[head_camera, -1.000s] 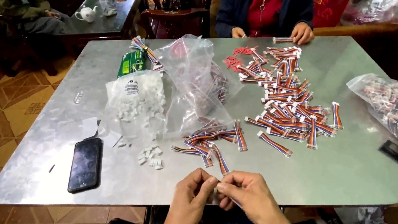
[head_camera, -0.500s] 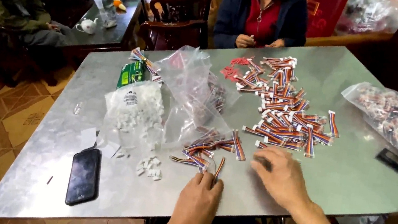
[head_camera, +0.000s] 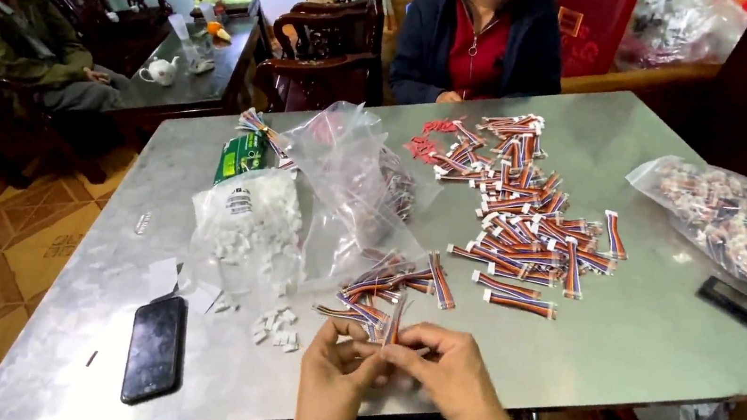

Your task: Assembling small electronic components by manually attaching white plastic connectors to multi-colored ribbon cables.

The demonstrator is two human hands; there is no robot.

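Here, at the near edge of the metal surface (head_camera: 660,350), the left hand (head_camera: 337,367) and right hand (head_camera: 448,373) pinch one striped wire lead (head_camera: 392,322) between fingertips. Just beyond lie loose white connectors (head_camera: 276,326) and a small lead pile (head_camera: 383,287); a careless elbow could likely scatter them into the sorted rows (head_camera: 524,219) farther off.

grey metal table (head_camera: 660,350) | phone (head_camera: 155,348) | wire bundles (head_camera: 523,228) | plastic bags (head_camera: 338,187)

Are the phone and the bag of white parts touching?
Apart. The head view shows bare table between the phone, lying near the edge, and the bag of white parts farther back.
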